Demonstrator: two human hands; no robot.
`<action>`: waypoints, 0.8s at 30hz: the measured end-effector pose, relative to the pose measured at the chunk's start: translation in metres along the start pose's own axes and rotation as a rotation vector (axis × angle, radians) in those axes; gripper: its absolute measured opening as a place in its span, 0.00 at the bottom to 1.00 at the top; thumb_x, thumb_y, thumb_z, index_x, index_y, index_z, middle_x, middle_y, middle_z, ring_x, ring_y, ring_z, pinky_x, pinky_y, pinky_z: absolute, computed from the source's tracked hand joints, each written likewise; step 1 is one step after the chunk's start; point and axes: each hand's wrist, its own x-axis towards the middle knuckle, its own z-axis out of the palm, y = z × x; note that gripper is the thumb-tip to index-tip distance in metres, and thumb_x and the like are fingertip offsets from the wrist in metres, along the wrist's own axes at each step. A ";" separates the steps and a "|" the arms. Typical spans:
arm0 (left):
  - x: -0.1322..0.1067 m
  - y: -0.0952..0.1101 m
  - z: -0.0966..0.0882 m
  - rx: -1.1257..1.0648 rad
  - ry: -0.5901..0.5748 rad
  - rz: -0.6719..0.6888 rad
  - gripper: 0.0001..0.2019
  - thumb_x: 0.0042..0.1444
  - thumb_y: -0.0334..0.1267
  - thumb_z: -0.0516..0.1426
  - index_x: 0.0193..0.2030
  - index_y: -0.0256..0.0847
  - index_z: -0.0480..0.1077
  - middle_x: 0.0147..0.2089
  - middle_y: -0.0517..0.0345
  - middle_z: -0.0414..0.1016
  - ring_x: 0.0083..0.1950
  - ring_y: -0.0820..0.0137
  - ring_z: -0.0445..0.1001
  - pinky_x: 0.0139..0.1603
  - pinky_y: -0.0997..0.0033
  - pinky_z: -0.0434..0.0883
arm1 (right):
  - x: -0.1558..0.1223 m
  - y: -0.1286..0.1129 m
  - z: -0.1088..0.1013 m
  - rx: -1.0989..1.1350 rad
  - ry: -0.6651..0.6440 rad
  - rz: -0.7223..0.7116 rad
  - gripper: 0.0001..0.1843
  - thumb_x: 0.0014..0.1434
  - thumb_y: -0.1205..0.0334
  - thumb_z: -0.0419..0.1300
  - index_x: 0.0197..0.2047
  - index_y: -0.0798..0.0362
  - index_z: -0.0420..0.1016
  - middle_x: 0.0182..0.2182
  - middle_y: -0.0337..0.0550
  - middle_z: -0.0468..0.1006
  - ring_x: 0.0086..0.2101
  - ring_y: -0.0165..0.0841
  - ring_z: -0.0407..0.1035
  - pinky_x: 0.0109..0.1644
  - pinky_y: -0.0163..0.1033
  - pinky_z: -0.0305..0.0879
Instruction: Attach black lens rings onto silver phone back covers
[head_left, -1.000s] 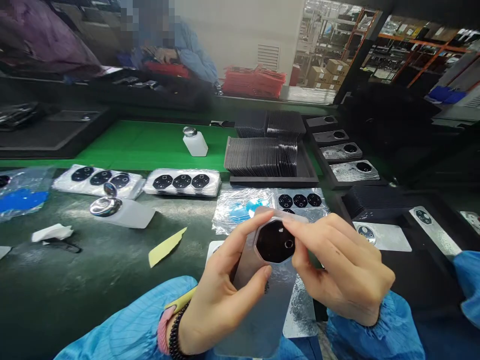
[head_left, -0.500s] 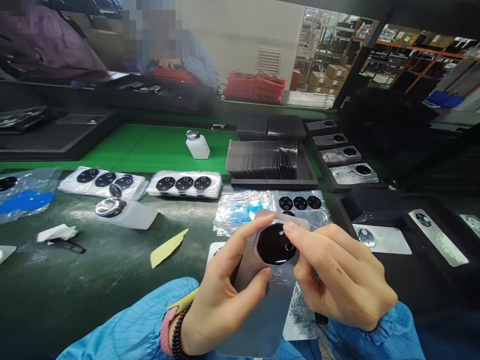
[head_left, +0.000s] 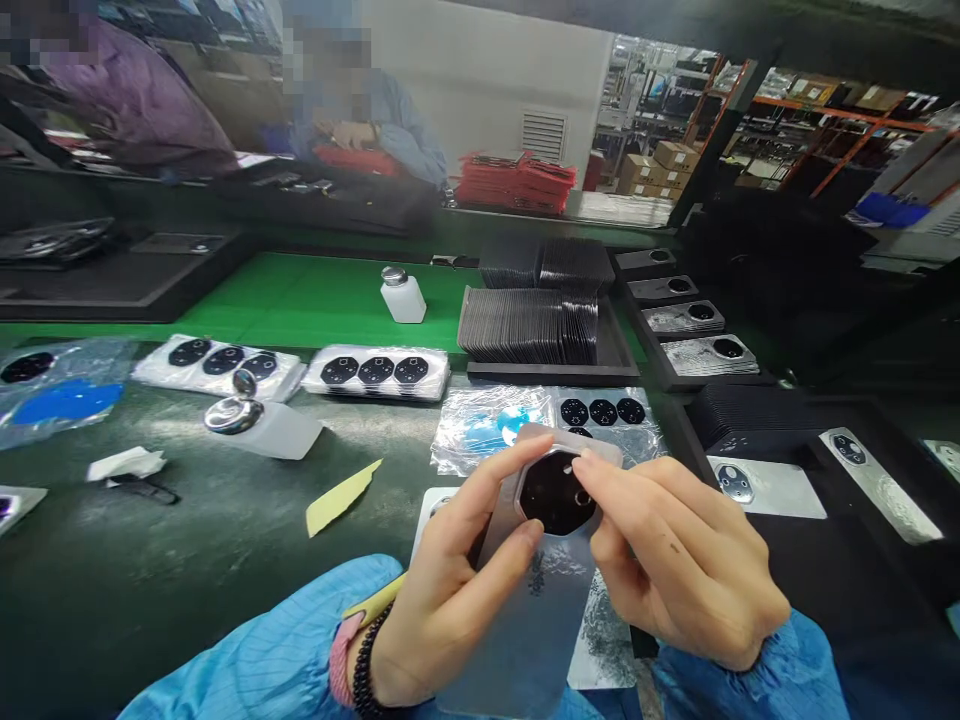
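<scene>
A grey phone back cover with a black octagonal camera lens plate is held up in front of me. My left hand grips it from the left, with index finger and thumb bent around the lens plate. The fingertips of my right hand press on the plate's upper right edge and the cover's right side. Under my hands, partly hidden, lie another pale cover and a speckled silver cover.
Wrapped packs of black lens plates line the bench. A white pump bottle, yellow paper and tweezers-like black tool lie left. Black racks of thin panels and trays with covers stand right. Two people sit across.
The whole view has shifted slightly, so the bench things appear a little further right and lower. My hands keep nearly the same hold; the left thumb has moved slightly up along the lens plate's lower edge.
</scene>
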 end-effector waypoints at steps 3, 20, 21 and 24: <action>0.000 0.001 -0.001 0.009 -0.013 0.009 0.22 0.58 0.28 0.56 0.58 0.50 0.68 0.60 0.61 0.72 0.61 0.62 0.69 0.66 0.64 0.62 | 0.000 0.000 0.001 -0.014 0.013 -0.020 0.13 0.54 0.80 0.54 0.41 0.67 0.76 0.27 0.50 0.81 0.29 0.35 0.74 0.29 0.38 0.73; 0.000 -0.013 0.004 0.034 -0.004 0.086 0.21 0.61 0.32 0.54 0.61 0.51 0.66 0.60 0.58 0.72 0.59 0.59 0.71 0.66 0.59 0.63 | -0.004 0.000 0.002 -0.187 -0.066 -0.185 0.12 0.59 0.75 0.54 0.43 0.69 0.76 0.34 0.57 0.83 0.28 0.36 0.75 0.27 0.39 0.73; 0.000 -0.014 0.004 0.035 -0.007 0.074 0.22 0.61 0.33 0.54 0.61 0.50 0.66 0.58 0.57 0.73 0.56 0.59 0.73 0.64 0.59 0.65 | -0.004 0.000 0.003 -0.200 -0.082 -0.206 0.12 0.60 0.74 0.54 0.44 0.70 0.76 0.34 0.58 0.82 0.28 0.36 0.75 0.27 0.39 0.72; 0.002 -0.018 0.004 -0.004 -0.028 0.063 0.25 0.62 0.35 0.55 0.66 0.51 0.59 0.51 0.57 0.79 0.43 0.62 0.80 0.54 0.62 0.74 | -0.005 0.002 0.005 -0.180 -0.061 -0.191 0.14 0.61 0.73 0.53 0.46 0.70 0.74 0.36 0.58 0.82 0.29 0.36 0.75 0.29 0.39 0.73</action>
